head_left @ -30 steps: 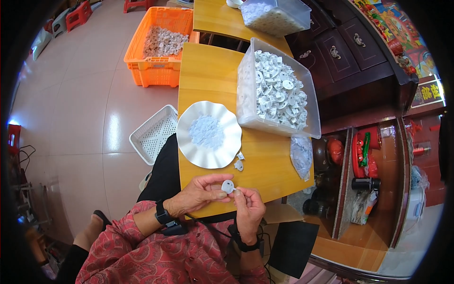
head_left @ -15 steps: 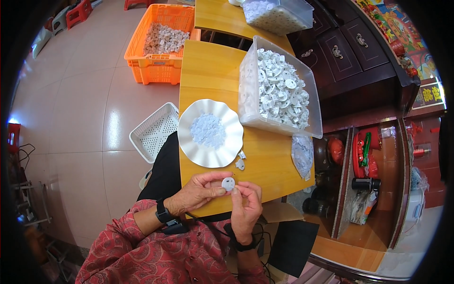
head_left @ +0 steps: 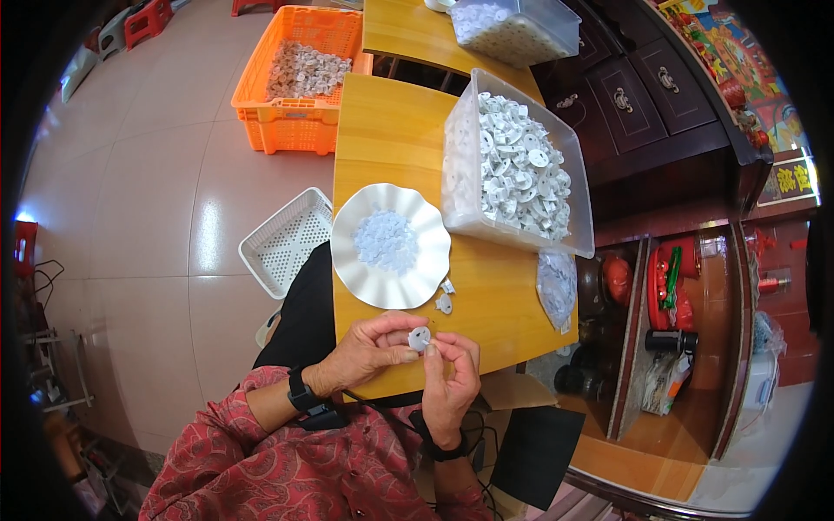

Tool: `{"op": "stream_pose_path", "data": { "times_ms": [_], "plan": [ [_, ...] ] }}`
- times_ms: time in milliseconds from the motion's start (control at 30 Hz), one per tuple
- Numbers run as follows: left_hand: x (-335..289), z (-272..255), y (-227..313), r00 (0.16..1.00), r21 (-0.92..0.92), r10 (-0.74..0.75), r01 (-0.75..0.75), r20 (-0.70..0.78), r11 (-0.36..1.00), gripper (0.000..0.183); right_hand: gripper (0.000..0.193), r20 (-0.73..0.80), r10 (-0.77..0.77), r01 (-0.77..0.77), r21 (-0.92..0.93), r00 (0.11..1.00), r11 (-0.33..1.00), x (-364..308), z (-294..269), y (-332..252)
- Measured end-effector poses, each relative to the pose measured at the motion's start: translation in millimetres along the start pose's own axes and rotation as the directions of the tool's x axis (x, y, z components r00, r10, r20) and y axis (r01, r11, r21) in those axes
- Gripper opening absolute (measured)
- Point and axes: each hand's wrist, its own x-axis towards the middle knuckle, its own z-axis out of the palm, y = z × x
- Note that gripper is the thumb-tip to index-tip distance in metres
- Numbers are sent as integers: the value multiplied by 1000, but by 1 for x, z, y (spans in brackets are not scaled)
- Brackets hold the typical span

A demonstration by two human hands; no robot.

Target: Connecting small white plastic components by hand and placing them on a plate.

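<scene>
Over the near edge of the wooden table, a small white round plastic part with dark holes (head_left: 419, 338) is pinched between the thumb and fingers of my left hand (head_left: 365, 349). My right hand (head_left: 451, 375) has its thumb and forefinger closed at the part's right edge; whether they grip something small there is hard to make out. Just beyond my fingers, two loose white plastic parts (head_left: 444, 304) lie on the table. A white wavy-rimmed plate (head_left: 354, 276) to their left carries a heap of small, pale, flat pieces.
A clear plastic bin (head_left: 462, 217) full of white parts stands at the far right of the table, with a plastic bag (head_left: 554, 282) nearer me. On the floor to the left are an orange crate (head_left: 291, 128) and a white basket (head_left: 261, 252). Dark cabinets (head_left: 638, 95) line the right.
The white round part has tilted a little between my fingers. Both hands stay in nearly the same place, and the whole view has shifted slightly.
</scene>
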Motion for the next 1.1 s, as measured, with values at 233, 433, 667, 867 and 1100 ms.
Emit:
{"op": "stream_pose_path", "data": {
  "times_ms": [233, 433, 667, 867, 1100],
  "plan": [
    [-1, 1, 2, 999, 86, 32, -32, -8, 996, 48, 9, 4, 14, -14, 17, 1000, 1000, 0, 0, 1],
    [-1, 3, 6, 998, 195, 63, -62, 1, 979, 45, 9, 23, -30, 31, -28, 999, 999, -1, -1, 1],
    [-3, 4, 15, 985, 545, 163, -164, 52, 822, 43, 9, 55, -25, 27, -25, 998, 999, -2, -2, 0],
    [-2, 1, 14, 993, 397, 116, -103, -10, 912, 44, 9, 101, 55, -70, 154, 993, 986, -3, -1, 6],
    [-4, 4, 17, 995, 293, 80, -58, -63, 954, 45, 10, 133, 48, -73, 186, 990, 980, -1, -2, 1]
  ]
}}
